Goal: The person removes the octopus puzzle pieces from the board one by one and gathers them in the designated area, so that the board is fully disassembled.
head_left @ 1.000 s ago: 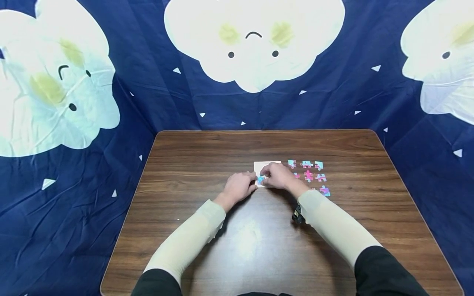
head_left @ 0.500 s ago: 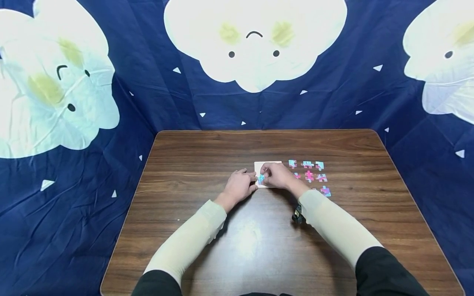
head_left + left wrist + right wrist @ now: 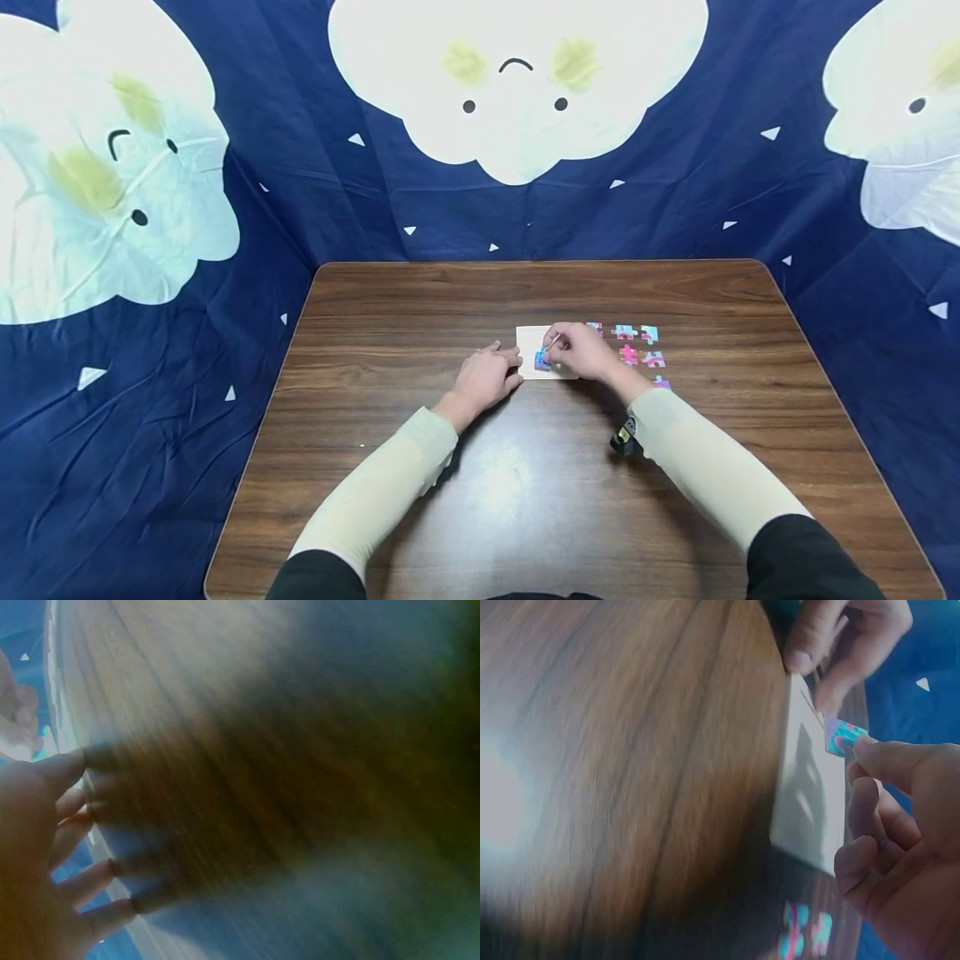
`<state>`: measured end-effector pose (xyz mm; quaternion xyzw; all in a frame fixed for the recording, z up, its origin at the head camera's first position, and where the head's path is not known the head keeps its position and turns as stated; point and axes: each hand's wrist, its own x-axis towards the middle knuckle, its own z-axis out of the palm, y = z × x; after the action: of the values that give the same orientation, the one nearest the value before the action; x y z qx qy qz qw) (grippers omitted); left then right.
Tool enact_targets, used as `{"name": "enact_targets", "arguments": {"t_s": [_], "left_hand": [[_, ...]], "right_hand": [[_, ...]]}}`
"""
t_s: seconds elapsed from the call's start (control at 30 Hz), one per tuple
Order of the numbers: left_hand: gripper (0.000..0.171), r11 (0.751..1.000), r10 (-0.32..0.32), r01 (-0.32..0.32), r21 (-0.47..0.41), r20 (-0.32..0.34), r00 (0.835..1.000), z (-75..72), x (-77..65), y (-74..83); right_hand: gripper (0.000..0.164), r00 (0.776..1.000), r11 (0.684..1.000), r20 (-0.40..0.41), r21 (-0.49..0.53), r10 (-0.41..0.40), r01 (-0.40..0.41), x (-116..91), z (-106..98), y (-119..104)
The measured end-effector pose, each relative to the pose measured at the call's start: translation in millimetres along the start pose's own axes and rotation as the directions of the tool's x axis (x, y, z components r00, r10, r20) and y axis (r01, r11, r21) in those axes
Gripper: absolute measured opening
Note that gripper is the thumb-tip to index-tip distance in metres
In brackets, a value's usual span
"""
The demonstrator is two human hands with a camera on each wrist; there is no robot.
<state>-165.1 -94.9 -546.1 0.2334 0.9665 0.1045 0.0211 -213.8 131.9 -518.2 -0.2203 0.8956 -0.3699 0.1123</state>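
Note:
My right hand (image 3: 583, 352) pinches a blue and purple jigsaw puzzle piece (image 3: 542, 360) between thumb and fingers, over the white square board (image 3: 529, 337). Seen from the right wrist, the puzzle piece (image 3: 844, 737) is tilted above the pale board (image 3: 807, 806), with a shadow falling on the board below. My left hand (image 3: 484, 374) rests at the board's left edge, fingers extended and fingertips touching it. The left wrist view shows this left hand (image 3: 45, 855) with its fingers spread over the edge.
Several loose puzzle pieces lie right of the board, among them a pink piece (image 3: 627, 355) and a blue one (image 3: 648, 334). My right forearm partly covers a purple piece (image 3: 661, 382). A wooden table (image 3: 405, 317) carries everything; a blue cloud-print cloth (image 3: 450, 208) hangs behind.
My right hand has moved right, carrying the puzzle piece from the board's left edge towards its middle; the piece now shows more purple. My left hand stays at the left edge.

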Motion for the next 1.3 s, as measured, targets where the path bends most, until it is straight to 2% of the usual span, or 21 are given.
{"name": "enact_targets", "arguments": {"t_s": [0.13,0.3,0.43,0.73,0.93,1.3], "left_hand": [[0.037,1.0,-0.016,0.016,-0.012,0.001,1.0,0.1,-1.0,0.4],[0.038,1.0,-0.021,0.021,-0.02,-0.005,1.0,-0.7,-0.8,-1.3],[0.038,1.0,-0.023,0.023,-0.015,-0.001,1.0,-1.6,-1.3,-3.0],[0.035,1.0,-0.009,0.009,-0.016,-0.001,1.0,-2.4,-2.4,-1.9],[0.035,0.999,-0.007,0.008,-0.041,0.008,1.0,-1.9,-3.3,0.5],[0.035,0.999,-0.007,0.008,-0.036,0.007,1.0,0.7,-0.8,2.6]], "right_hand": [[0.012,1.0,1.0,-0.02,-0.017,0.018,-0.019,-12.2,-18.2,9.2],[0.01,0.998,0.998,0.017,-0.018,0.062,-0.061,-31.7,-42.0,24.0],[0.008,0.996,0.996,0.033,-0.024,0.083,-0.082,-46.4,-50.7,39.1],[0.006,0.996,0.997,0.067,-0.057,0.056,-0.052,-63.7,-46.3,57.1],[0.006,0.997,0.984,0.039,-0.167,0.073,-0.066,-65.6,-39.8,60.1],[0.001,0.999,0.968,0.038,-0.25,0.007,0.002,-67.1,-36.2,64.0]]}}
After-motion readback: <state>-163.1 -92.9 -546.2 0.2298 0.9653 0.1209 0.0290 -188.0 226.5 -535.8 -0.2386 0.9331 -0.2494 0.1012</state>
